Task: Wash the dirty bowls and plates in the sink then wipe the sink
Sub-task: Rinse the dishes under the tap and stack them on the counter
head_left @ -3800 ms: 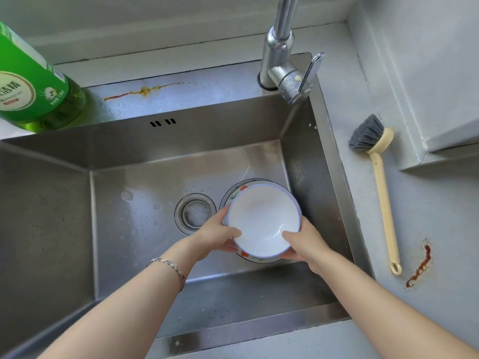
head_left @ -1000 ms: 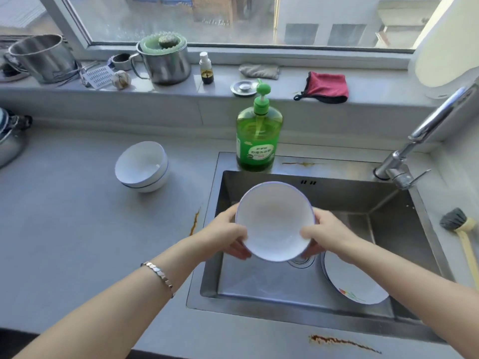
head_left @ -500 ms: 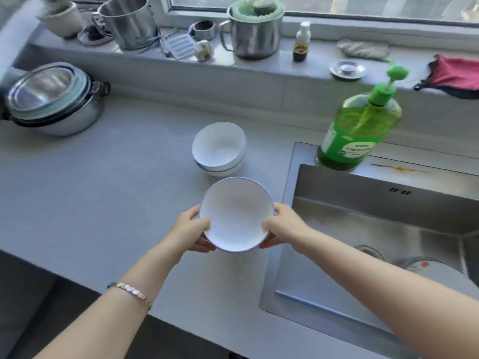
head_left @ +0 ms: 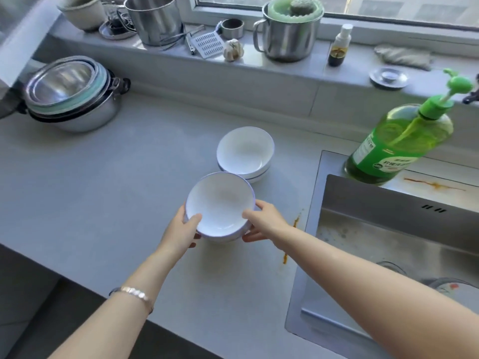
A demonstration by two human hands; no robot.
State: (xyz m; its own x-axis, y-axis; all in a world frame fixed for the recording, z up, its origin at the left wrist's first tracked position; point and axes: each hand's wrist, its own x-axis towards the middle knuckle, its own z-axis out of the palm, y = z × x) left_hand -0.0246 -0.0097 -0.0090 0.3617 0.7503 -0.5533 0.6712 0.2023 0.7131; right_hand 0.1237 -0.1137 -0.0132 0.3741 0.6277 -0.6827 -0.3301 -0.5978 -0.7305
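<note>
Both hands are gripping a white, blue-rimmed bowl over the tabletop, left of the sink. The left hand and right hand are clasping opposite sides, fingers curling underneath and thumbs lying on the rim. Whether the bowl is touching the tabletop cannot be told. Two stacked white bowls are sitting left of the sink, level with its rear edge. A plate is lying inside the sink.

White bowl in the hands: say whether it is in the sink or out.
Out. Left hand and right hand hold the white blue-rimmed bowl over the grey countertop, left of the steel sink.
</note>
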